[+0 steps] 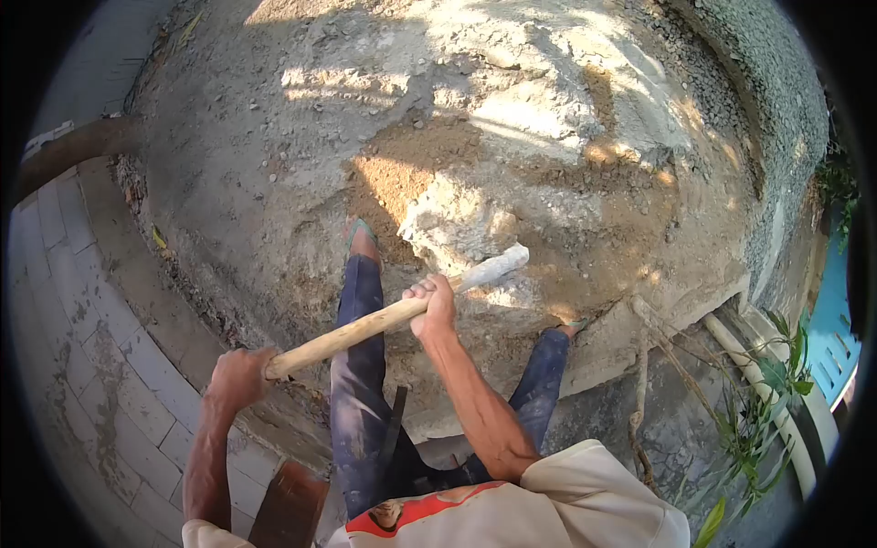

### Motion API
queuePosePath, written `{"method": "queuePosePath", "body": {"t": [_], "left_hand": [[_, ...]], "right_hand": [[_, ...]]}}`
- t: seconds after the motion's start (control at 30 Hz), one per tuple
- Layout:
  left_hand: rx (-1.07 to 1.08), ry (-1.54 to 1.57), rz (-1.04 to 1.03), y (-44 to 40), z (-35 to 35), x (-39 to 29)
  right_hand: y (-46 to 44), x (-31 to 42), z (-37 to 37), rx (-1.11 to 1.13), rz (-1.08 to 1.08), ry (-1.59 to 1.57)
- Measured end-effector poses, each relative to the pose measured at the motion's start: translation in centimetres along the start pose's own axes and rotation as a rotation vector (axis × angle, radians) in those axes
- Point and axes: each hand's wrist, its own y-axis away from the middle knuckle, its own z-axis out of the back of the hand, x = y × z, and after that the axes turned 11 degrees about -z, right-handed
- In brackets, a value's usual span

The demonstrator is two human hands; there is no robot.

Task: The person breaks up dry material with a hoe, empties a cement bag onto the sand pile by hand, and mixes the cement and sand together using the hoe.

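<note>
A digging tool with a pale wooden handle (352, 334) slants across my body, rising to the right. My left hand (242, 376) is wrapped round the handle's lower end. Further up, my right hand (435, 306) grips the shaft with its fingers closed. The tool's far end (498, 267) is grey and dust-coated, and its exact head shape cannot be made out. Just behind that end lies a pale, broken lump of earth (455, 219). Loose brown soil (416, 155) surrounds the lump.
My feet stand apart on the dug ground. Pale paving (119, 365) and a tree trunk (78, 155) lie to the left. A gravel mound (776, 100) rises at far right. Below it are a pipe (758, 384), dry branches (667, 342) and green leaves (786, 374).
</note>
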Motion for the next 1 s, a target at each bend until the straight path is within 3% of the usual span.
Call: {"method": "queuePosePath", "body": {"t": [0.17, 0.27, 0.33, 0.4, 0.5, 0.57, 0.63, 0.7, 0.73, 0.8, 0.87, 0.93, 1.0], "left_hand": [[-0.072, -0.102, 0.225, 3.9, -0.9, 10.1], [-0.101, -0.114, 0.184, 0.7, -1.4, 7.3], [-0.048, -0.088, 0.033, -4.4, -4.6, 3.5], [0.002, 0.013, -0.134, -10.7, -6.7, -5.1], [0.092, 0.204, -0.367, -20.5, -9.1, -22.9], [0.026, 0.471, -0.657, -26.8, -11.1, -33.8], [0.142, 0.582, -0.695, -31.4, -10.0, -44.6], [0.277, 0.741, -0.567, -37.2, -9.5, -56.2], [0.288, 0.732, -0.570, -38.5, -10.2, -58.4], [0.206, 0.631, -0.571, -40.9, -11.6, -61.0], [0.268, 0.747, -0.527, -39.9, -15.9, -59.1], [0.329, 0.864, -0.410, -37.5, -18.7, -55.8], [0.292, 0.918, -0.317, -33.6, -18.2, -53.6]], "right_hand": [[0.1, -9.7, -4.0, 0.171, -0.297, -0.011], [2.9, -5.4, -1.5, 0.259, -0.258, 0.021], [5.8, 2.3, -0.5, 0.189, -0.061, 0.093], [8.2, 12.9, 0.7, 0.153, 0.141, 0.144], [11.8, 31.6, 3.0, 0.045, 0.459, 0.173], [15.5, 43.4, 3.3, 0.010, 0.668, 0.203], [17.5, 54.4, 4.6, 0.016, 0.831, 0.219], [18.3, 63.4, 4.7, -0.234, 1.041, 0.318], [17.4, 65.0, 5.5, -0.242, 1.042, 0.306], [14.8, 67.4, 6.9, -0.517, 1.064, 0.520], [10.2, 67.0, 10.5, -0.647, 0.919, 0.718], [5.7, 63.7, 14.4, -0.607, 0.873, 0.649], [6.3, 57.9, 12.9, -0.695, 0.762, 0.647]]}}
